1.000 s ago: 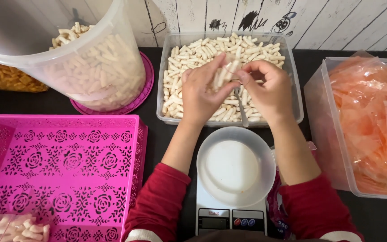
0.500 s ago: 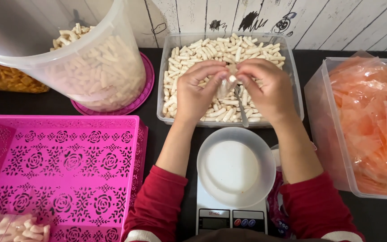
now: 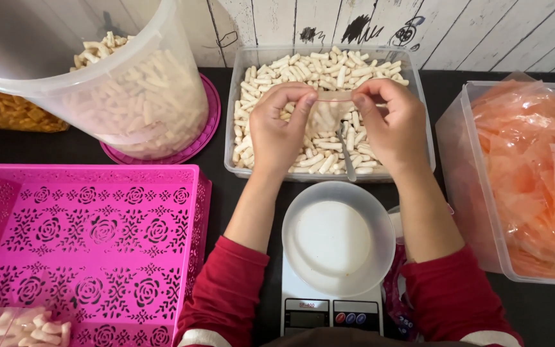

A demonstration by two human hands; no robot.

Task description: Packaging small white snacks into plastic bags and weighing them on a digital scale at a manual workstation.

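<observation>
Nearest, at the bottom edge, a white scale [image 3: 331, 307] stands on the dark tabletop [image 3: 547, 315], with a round white bowl [image 3: 338, 238] sitting on its platform. Two red sleeves [image 3: 225, 292] flank the scale, and bare forearms run up from them past the bowl on either side. To the left lies a pink tray [image 3: 91, 244] with a cut-out flower pattern; a small bag of pale sticks [image 3: 20, 326] rests in its near left corner. To the right stands a clear bin [image 3: 480, 212] stuffed with thin orange-tinted bags. Beyond the bowl, both hands hover over a clear rectangular tub [image 3: 419, 109] filled with pale snack sticks [image 3: 329, 67]. The left hand [image 3: 279, 132] and the right hand [image 3: 390, 125] each pinch one end of the top edge of a small clear bag [image 3: 329, 112], fingers closed on it, so that its reddish seal strip is stretched straight between them. The bag hangs just above the sticks in the tub, between the two hands, and seems to hold a few sticks, though this is hard to tell against the heap below. A metal spoon [image 3: 348, 160] lies in the tub just beneath the bag, its handle pointing toward the bowl. Farther left, a large clear bucket [image 3: 97, 77] tilts on a pink lid [image 3: 207, 122], partly full of the same sticks. A white plank wall [image 3: 483, 32] with black scribbles closes the view.
</observation>
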